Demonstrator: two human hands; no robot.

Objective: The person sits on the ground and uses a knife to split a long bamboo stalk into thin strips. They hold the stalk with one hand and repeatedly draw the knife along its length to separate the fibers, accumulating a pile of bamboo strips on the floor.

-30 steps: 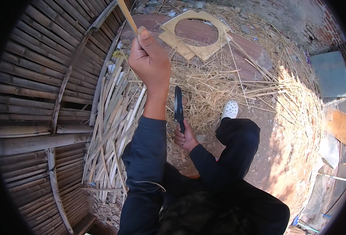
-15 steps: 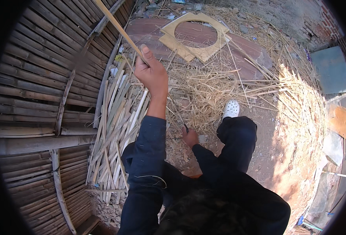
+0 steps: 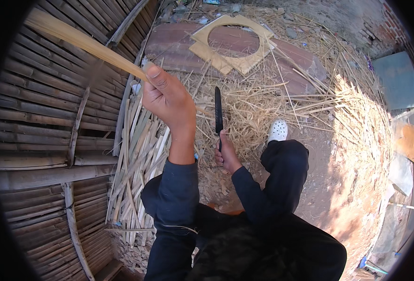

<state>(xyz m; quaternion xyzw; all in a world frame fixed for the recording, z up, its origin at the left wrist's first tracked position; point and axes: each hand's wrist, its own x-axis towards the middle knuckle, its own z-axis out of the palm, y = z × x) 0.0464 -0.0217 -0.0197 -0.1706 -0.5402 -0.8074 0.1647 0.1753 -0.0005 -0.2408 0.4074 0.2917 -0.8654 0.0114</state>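
My left hand (image 3: 169, 96) is raised and closed around a long pale bamboo strip (image 3: 87, 43), its thumb pressed along the strip. The strip slants up and away to the left, with its broad side showing. Lower down and to the right, my right hand (image 3: 228, 154) grips the dark handle of a knife (image 3: 218, 110). The black blade points away from me, apart from the strip. Beneath the knife lies a heap of pale shavings (image 3: 249, 112). Many cut bamboo strips (image 3: 139, 164) are piled on the ground left of my knees.
A woven bamboo wall (image 3: 52, 112) stands close on the left. Ahead, a pale board with a round hole (image 3: 202, 49) rests on a reddish slab (image 3: 169, 44). My foot in a white clog (image 3: 278, 130) is beside the shavings. Panels (image 3: 398, 80) lean at the right.
My left hand has come nearer, and the strip has swung left and turned its broad side into view. The knife in my right hand has turned, so its blade now shows fully.
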